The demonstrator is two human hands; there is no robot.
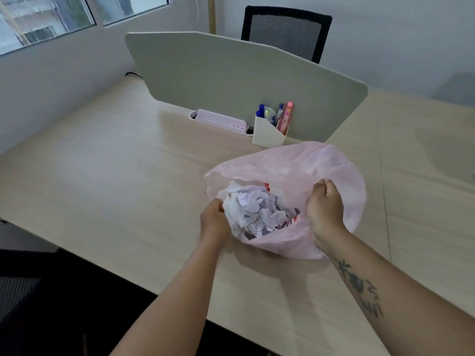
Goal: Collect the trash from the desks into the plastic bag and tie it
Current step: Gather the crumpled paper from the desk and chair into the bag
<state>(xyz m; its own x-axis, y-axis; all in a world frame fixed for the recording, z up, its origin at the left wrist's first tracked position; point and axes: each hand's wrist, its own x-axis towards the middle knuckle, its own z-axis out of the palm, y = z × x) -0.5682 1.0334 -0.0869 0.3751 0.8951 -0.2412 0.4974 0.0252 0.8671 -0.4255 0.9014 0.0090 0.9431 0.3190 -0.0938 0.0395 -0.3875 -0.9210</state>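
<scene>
A thin pink plastic bag (303, 165) lies on the pale wooden desk (108, 181), its mouth open toward me. Crumpled white paper (257, 209) fills it, with a bit of red wrapper showing among the scraps. My left hand (213, 222) pinches the bag's left rim beside the paper. My right hand (325, 209) is closed in a fist on the bag's right rim. Both hands hold the opening apart, roughly a forearm's width between them.
A white pen holder (270, 134) with several pens stands just behind the bag. A pale pink tray (221, 122) lies along the grey desk divider (231, 73). A black mesh chair (285, 32) stands beyond the divider. Dark floor and a chair lie at lower left.
</scene>
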